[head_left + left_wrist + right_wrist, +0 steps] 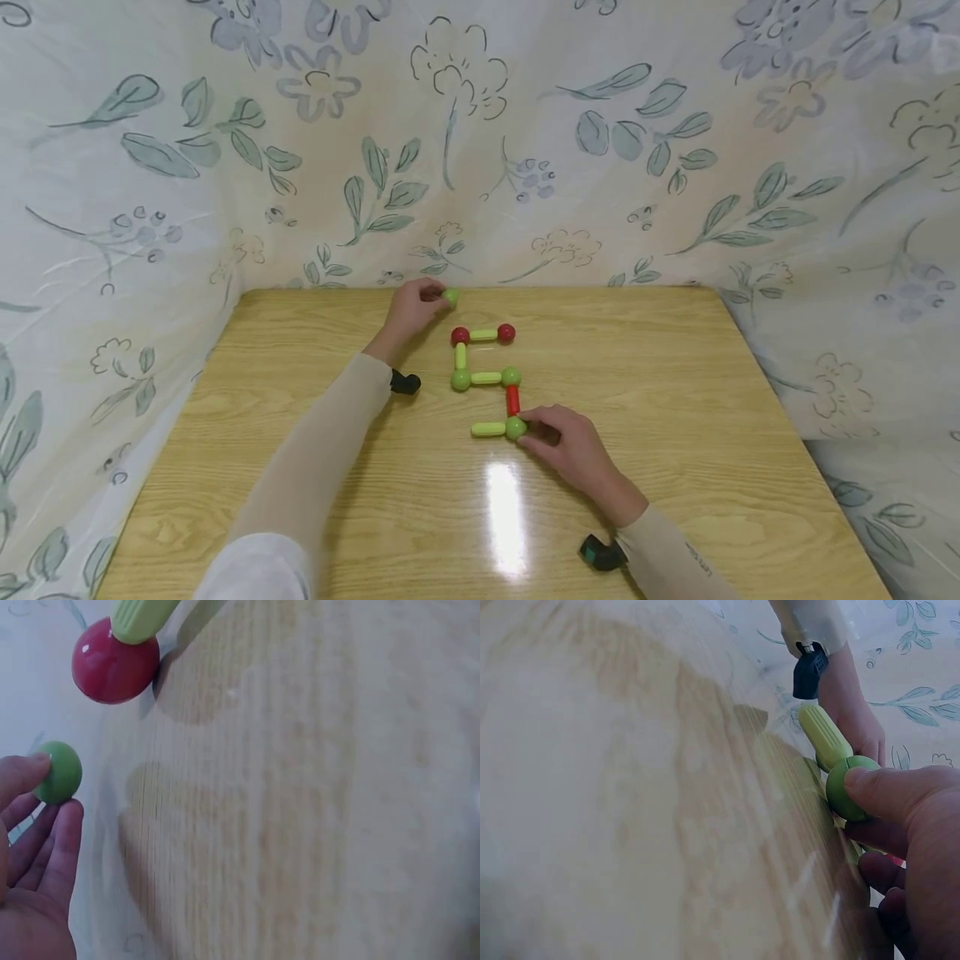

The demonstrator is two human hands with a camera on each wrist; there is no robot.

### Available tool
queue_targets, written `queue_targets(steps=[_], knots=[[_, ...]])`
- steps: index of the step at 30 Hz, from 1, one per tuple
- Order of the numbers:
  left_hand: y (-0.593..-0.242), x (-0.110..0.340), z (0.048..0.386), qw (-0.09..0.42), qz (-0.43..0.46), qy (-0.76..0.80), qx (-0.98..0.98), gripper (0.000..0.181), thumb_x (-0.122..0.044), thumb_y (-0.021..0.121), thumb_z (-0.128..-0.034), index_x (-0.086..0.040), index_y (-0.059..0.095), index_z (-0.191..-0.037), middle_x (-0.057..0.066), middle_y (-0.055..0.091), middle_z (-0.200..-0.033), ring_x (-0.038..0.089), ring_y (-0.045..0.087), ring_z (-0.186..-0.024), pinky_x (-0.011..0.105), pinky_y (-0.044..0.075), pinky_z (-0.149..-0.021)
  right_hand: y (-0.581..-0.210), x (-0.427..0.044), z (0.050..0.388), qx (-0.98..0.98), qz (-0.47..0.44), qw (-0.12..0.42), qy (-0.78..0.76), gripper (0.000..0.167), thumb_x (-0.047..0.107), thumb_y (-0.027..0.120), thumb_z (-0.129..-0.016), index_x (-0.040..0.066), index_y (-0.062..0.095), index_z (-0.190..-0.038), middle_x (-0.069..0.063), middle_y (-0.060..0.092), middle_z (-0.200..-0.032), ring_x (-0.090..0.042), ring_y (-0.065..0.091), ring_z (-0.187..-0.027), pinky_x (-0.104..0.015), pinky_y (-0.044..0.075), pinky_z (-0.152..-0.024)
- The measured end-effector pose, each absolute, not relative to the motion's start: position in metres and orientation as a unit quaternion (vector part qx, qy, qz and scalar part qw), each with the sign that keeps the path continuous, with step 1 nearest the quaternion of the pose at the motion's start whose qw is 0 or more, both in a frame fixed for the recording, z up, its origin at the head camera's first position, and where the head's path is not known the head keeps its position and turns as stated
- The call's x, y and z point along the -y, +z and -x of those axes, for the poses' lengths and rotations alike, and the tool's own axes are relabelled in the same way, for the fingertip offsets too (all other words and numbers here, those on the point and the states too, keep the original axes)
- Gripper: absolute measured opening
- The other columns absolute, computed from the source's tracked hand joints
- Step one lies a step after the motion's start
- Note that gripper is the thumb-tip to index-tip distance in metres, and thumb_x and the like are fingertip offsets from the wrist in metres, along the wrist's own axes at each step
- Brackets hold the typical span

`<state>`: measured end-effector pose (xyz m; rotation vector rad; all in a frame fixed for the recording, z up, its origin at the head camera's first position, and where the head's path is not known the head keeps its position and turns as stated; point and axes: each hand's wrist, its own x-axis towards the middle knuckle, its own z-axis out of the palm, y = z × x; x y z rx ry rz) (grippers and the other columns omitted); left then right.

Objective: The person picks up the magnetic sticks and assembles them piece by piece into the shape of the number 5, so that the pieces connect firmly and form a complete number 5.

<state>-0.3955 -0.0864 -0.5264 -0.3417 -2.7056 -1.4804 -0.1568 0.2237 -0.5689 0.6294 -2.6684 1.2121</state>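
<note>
At the table's far edge my left hand [414, 312] pinches a loose green ball [451, 297] between thumb and fingers, as the left wrist view also shows. My right hand [576, 448] grips another green ball [845, 796] at the near end of an S-like chain of balls and rods. From that ball a yellow-green rod [488, 429] points left, its other end free. A red rod [513, 401] links it to a green ball [511, 377]. Farther along are a second green ball [461, 379], yellow-green rods [485, 378], and two red balls [506, 333].
The chain lies on a wood-grain table [645, 358]. Behind the table and at its sides hangs a floral cloth [480, 167]. Dark camera mounts [406, 382] stick out from both wrists. Glare lies on the tabletop near the front.
</note>
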Motion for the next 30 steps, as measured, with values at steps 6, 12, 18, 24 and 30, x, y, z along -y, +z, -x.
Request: queue_targets(steps=[6,12,18,24,30], knots=[[-0.519,0.094,0.376,0.013,0.119,-0.490,0.863,0.033,-0.016,0.080,-0.1019,0.000,0.072,-0.130,0.014,0.073,-0.124,0.028,0.068,-0.109,0.043,0.055,-0.101,-0.568,-0.222,0.158,0.888,-0.214,0.069,0.401,0.030,0.025,0.090,-0.093,0.022,0.081,-0.122,0.016,0.071,-0.103,-0.007,0.062,-0.088,-0.031,0.055,-0.077],[-0.513,0.101,0.352,0.017,0.149,-0.497,0.855,0.030,-0.017,0.081,-0.1008,-0.002,0.074,-0.126,0.012,0.075,-0.121,0.027,0.071,-0.106,0.041,0.058,-0.097,-0.570,-0.224,0.160,0.891,-0.210,0.067,0.396,0.031,0.025,0.090,-0.093,0.023,0.081,-0.123,0.016,0.070,-0.102,-0.007,0.061,-0.087,-0.030,0.055,-0.076],[-0.517,0.110,0.329,0.017,0.157,-0.504,0.849,0.030,-0.015,0.081,-0.1007,0.000,0.074,-0.126,0.015,0.075,-0.121,0.028,0.071,-0.106,0.040,0.060,-0.095,-0.573,-0.225,0.161,0.891,-0.214,0.070,0.395,0.031,0.024,0.090,-0.093,0.022,0.081,-0.122,0.015,0.070,-0.102,-0.007,0.061,-0.088,-0.030,0.055,-0.077],[-0.518,0.117,0.307,0.016,0.152,-0.515,0.843,0.029,-0.013,0.082,-0.0998,0.000,0.075,-0.125,0.015,0.076,-0.119,0.028,0.072,-0.105,0.037,0.060,-0.093,-0.572,-0.224,0.158,0.891,-0.213,0.068,0.396,0.030,0.024,0.089,-0.094,0.021,0.081,-0.122,0.015,0.069,-0.101,-0.007,0.061,-0.087,-0.030,0.055,-0.076],[-0.519,0.120,0.291,0.016,0.147,-0.524,0.839,0.029,-0.014,0.083,-0.0992,-0.003,0.076,-0.125,0.012,0.076,-0.117,0.025,0.072,-0.103,0.032,0.060,-0.090,-0.570,-0.224,0.157,0.888,-0.216,0.072,0.399,0.029,0.022,0.090,-0.093,0.021,0.081,-0.121,0.014,0.070,-0.101,-0.007,0.061,-0.087,-0.030,0.055,-0.075]])
